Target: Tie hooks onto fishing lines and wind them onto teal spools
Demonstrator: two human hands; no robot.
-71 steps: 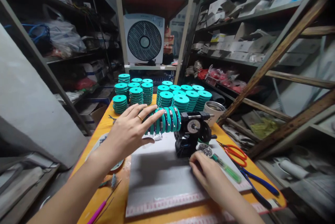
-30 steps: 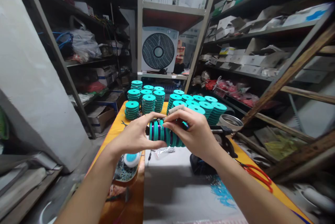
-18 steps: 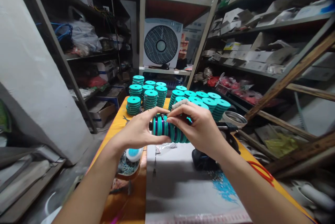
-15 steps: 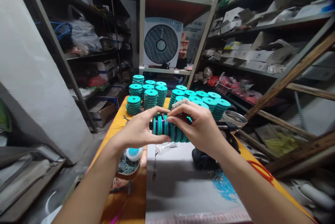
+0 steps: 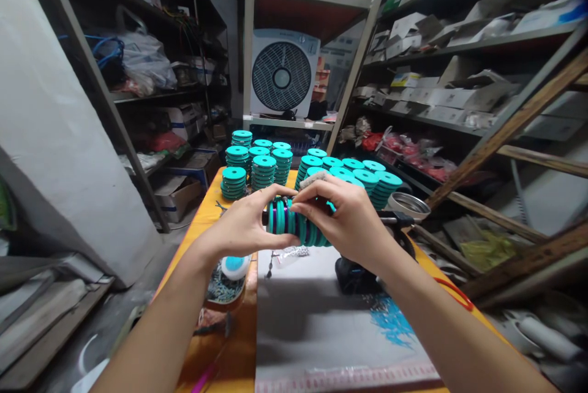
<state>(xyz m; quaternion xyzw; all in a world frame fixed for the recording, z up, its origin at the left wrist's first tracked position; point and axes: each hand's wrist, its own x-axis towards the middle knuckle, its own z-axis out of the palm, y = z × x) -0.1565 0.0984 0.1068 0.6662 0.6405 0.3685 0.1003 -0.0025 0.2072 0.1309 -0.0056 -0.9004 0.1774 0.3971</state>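
Note:
A row of teal line-winding spools, some with dark purple edges, sits sideways on a black shaft above the table. My left hand is wrapped round the row's left end, thumb below and fingers above. Against the top of the same spools, my right hand has its thumb and index finger pinched together; what they hold is too small to make out. A pale wrap covers one right finger. Under the row hangs a thin dark strand with small pieces on it, beside a clear bag of small beads.
Several stacks of teal spools stand at the table's back. A tray of small metal parts bears a white-and-blue round container. Blue-tailed pieces lie on the grey board. A box fan stands behind.
The dark strand under the spools now ends higher up. Both hands keep nearly the same hold, and the view has shifted slightly.

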